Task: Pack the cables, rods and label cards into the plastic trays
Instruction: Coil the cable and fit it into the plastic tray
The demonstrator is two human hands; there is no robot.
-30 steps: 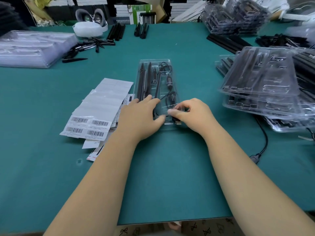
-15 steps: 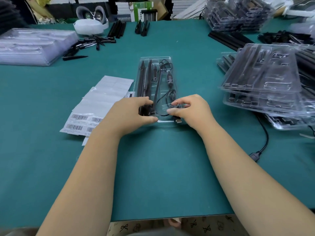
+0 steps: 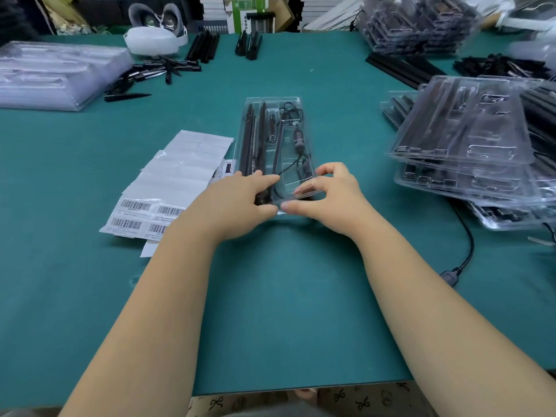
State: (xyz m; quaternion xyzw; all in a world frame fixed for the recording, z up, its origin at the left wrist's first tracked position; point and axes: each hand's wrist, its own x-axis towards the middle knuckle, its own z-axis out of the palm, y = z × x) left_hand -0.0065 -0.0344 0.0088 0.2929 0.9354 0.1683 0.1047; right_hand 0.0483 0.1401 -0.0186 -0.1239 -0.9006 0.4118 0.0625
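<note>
You're sitting at a big table covered in a teal green mat (image 3: 285,311) that fills almost the whole view, its near edge cutting straight across the bottom. Below that edge there's a strip of pale fabric with little black bow prints (image 3: 355,398). Along the far side it's pretty cluttered: stacked white boxes (image 3: 216,10), a green and white carton (image 3: 243,13) and some brown cardboard (image 3: 285,13). Lighting is even and soft, no harsh shadows.
</note>
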